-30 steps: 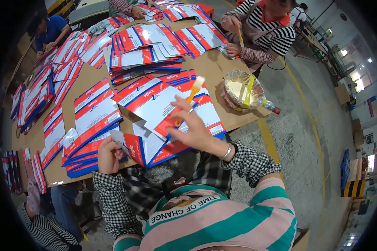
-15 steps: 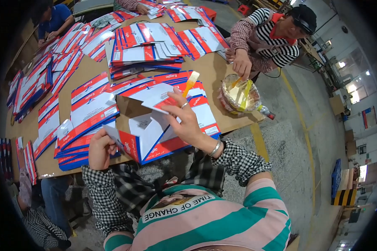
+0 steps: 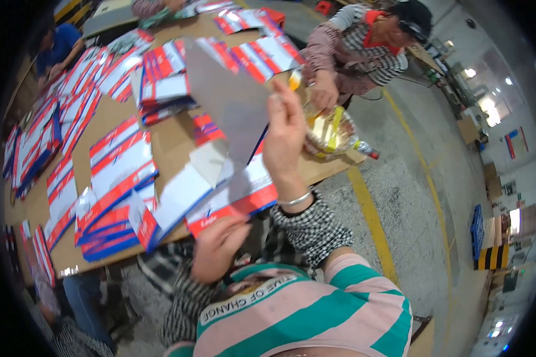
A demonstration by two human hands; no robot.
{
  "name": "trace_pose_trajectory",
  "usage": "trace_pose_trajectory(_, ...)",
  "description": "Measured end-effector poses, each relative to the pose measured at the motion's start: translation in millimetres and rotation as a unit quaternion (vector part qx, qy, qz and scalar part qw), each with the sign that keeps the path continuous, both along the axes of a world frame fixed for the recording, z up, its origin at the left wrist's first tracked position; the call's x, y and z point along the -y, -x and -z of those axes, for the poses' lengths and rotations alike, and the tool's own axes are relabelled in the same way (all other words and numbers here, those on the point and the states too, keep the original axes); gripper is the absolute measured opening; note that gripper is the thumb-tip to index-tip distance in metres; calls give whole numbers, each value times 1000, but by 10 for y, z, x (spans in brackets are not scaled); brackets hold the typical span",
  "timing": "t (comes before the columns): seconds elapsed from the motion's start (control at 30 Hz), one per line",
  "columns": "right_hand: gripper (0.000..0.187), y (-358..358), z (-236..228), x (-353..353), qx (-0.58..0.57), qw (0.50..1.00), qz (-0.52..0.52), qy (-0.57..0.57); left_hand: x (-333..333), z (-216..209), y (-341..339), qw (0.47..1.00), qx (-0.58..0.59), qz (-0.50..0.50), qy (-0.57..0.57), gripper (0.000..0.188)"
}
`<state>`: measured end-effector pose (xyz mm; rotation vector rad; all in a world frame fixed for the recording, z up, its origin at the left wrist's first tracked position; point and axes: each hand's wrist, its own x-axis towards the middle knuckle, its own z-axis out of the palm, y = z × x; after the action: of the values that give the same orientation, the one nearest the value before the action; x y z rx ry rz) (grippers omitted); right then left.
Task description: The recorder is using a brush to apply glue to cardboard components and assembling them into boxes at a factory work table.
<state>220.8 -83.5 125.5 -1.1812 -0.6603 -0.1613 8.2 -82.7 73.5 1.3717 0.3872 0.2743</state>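
My right hand [image 3: 286, 140] is raised over the table, closed at the edge of a grey-backed cardboard sheet [image 3: 229, 98]. The sheet stands tilted up to the hand's left and hides part of the stacks behind. A yellow brush [image 3: 294, 80] with a pale tip sticks up beside these fingers. Motion smears my left hand [image 3: 220, 247], low at the table's near edge beside a red, white and blue printed carton sheet [image 3: 238, 205]. What its fingers do is unclear. Left of that, a partly folded carton piece [image 3: 187, 187] shows its white inside.
Stacks of printed carton sheets [image 3: 122, 169] cover much of the brown table [image 3: 175, 134]. At the right corner stands a taped bowl [image 3: 330, 134] with pale contents. A co-worker's hand [image 3: 324, 92] reaches into it. Another person in blue [image 3: 59, 47] sits far left.
My right hand has risen and moved right, lifting the sheet so its grey back shows. My left hand has moved right and down, away from the folded carton piece. The view has shifted.
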Motion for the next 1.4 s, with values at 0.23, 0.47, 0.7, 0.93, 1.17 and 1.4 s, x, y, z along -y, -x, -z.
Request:
trace_pose_trajectory(0.23,18,76,-230,291,-82,976,-144,-145,130,458,-711,931,66,-110,341,59)
trace_pose_trajectory(0.47,10,172,-284,459,-174,950,-185,-180,-84,312,-861,880,197,-225,369,56)
trace_pose_trajectory(0.7,17,43,-145,494,-121,955,-210,-171,-403,363,-829,875,223,-285,322,54)
trace_pose_trajectory(0.93,14,-115,263,702,-68,978,-187,65,-659,588,-666,901,158,-275,298,56)
trace_pose_trajectory(1.17,18,14,379,696,-7,959,-277,63,-639,641,-525,914,152,-250,281,40)
trace_pose_trajectory(1.4,17,50,342,704,19,953,-289,85,-731,668,-493,875,152,-305,343,48)
